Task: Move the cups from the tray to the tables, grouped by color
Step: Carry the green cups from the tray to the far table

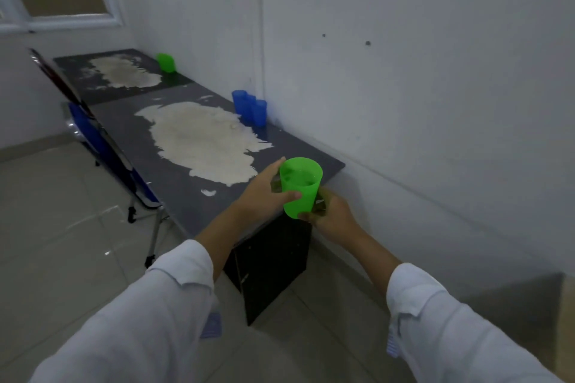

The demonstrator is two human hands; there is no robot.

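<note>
Both hands on one green cup (pixel 300 186), lower centre of frame. Left hand (pixel 264 193) wraps its left side, thumb across the front wall; right hand (pixel 329 211) cups it low from the right, fingers under the base. Cup is upright, carried in the air over the near corner of the near surface (pixel 174 183).

Three blue cups (pixel 250 107) are clustered at the wall edge of that same surface, centre frame. A lone green cup (pixel 166 62) sits on the far surface (pixel 77 71), upper left, also by the wall.

So this one most likely goes to the far surface, beside the other green. Looks like liquid inside, can't confirm, so keep it level and walk it past the blues with clearance. Set it down flat just beside the green one, and release one hand at a time. Tray not in view.
</note>
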